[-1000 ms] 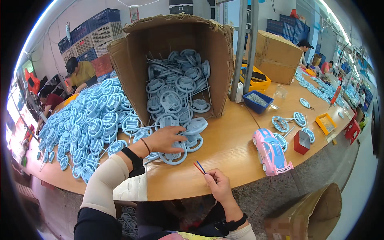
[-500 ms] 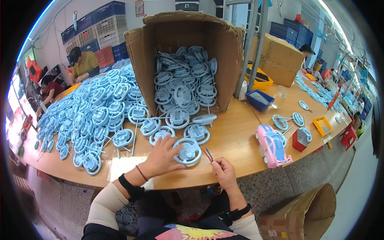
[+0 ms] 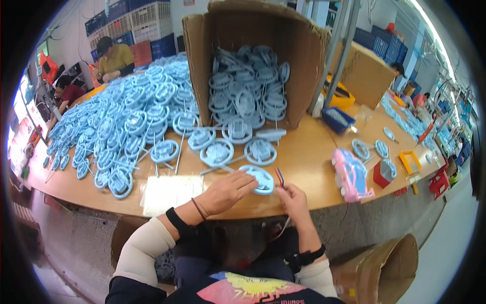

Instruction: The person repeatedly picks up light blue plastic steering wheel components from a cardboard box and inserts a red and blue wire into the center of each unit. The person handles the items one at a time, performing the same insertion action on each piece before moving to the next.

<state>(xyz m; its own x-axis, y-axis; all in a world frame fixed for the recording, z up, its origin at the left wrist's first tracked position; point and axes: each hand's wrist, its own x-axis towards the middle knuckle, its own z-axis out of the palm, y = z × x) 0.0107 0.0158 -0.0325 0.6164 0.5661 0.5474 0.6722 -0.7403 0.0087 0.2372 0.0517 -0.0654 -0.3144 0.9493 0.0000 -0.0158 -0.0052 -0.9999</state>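
A light blue toy steering wheel (image 3: 261,180) stands tilted at the table's near edge. My left hand (image 3: 229,193) is closed on its left rim, with the fingertips partly hidden. Just to the right, my right hand (image 3: 294,200) pinches a pair of wires, one red and one blue (image 3: 280,177), whose ends point up past the fingers. A pale cable hangs below that hand. More light blue wheels (image 3: 216,153) with thin rods lie just beyond my hands. A white sheet (image 3: 169,193) rests on the table left of my left hand.
A large open cardboard box (image 3: 309,66) full of wheels faces me, and a high heap of wheels (image 3: 136,111) spreads left. On the right are a pink and blue toy car (image 3: 350,175), a red box (image 3: 382,175), a yellow tray (image 3: 409,162) and a blue bin (image 3: 338,120). Other people work farther back.
My left hand has closed on the wheel and tilted it, where it was spread over its rim before. The wires in my right hand now stand more upright. The view has shifted.
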